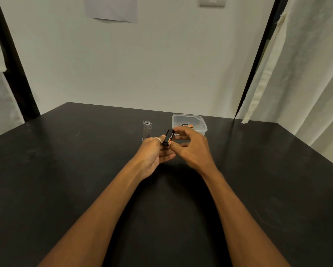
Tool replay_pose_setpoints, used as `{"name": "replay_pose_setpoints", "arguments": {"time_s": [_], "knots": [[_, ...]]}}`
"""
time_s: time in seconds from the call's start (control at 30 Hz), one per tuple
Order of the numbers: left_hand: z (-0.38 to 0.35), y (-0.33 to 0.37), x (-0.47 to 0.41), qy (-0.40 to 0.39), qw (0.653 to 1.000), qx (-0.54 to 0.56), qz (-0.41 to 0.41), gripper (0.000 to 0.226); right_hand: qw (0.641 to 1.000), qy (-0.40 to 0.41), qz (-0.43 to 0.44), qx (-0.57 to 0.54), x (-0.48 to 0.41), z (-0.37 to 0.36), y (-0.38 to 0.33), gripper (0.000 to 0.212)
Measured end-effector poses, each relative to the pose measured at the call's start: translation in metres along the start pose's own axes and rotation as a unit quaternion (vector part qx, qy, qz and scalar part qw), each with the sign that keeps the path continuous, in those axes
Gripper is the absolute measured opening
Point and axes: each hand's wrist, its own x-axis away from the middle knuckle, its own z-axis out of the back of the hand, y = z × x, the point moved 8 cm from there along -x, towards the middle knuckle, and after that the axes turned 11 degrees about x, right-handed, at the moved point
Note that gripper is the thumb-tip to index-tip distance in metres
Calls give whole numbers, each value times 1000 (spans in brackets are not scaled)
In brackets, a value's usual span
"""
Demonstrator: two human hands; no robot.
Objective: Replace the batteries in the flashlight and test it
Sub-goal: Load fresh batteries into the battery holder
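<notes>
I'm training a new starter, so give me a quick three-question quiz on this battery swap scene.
1. True or false: the flashlight body stands upright on the table.
2. Which item do both hands hold? A) the battery holder B) the plastic container C) the paper on the wall
3. Which hand wears a ring?

Key: 1 true; 2 A; 3 the left hand, not the right hand.

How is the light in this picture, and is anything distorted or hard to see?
Head view: dim, soft light; arms cast broad shadows on the black table; wide-angle lens bends the side frame posts; the battery between left hand and right hand is small, slightly blurred.
</notes>
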Motion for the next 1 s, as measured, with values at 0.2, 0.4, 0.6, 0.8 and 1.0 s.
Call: {"name": "replay_pose_setpoints", "arguments": {"time_s": [0.2, 0.4, 0.6, 0.8, 1.0], "knots": [[-1, 1, 1, -8, 1000, -2, 6, 34, 997, 15, 32, 62, 2, 4, -4, 42], [1, -1, -2, -15, 999, -44, 1, 33, 980, 31, 84, 175, 6, 0, -14, 40], [-4, -2, -1, -32, 998, -48, 8, 32, 969, 32, 95, 224, 8, -2, -18, 39], [-2, 0, 1, -18, 998, -55, -4, 33, 979, 10, 93, 179, 9, -1, -19, 33], [0, 1, 1, -4, 1000, -30, -1, 33, 980, -29, 116, 160, 9, -7, -19, 28]]}}
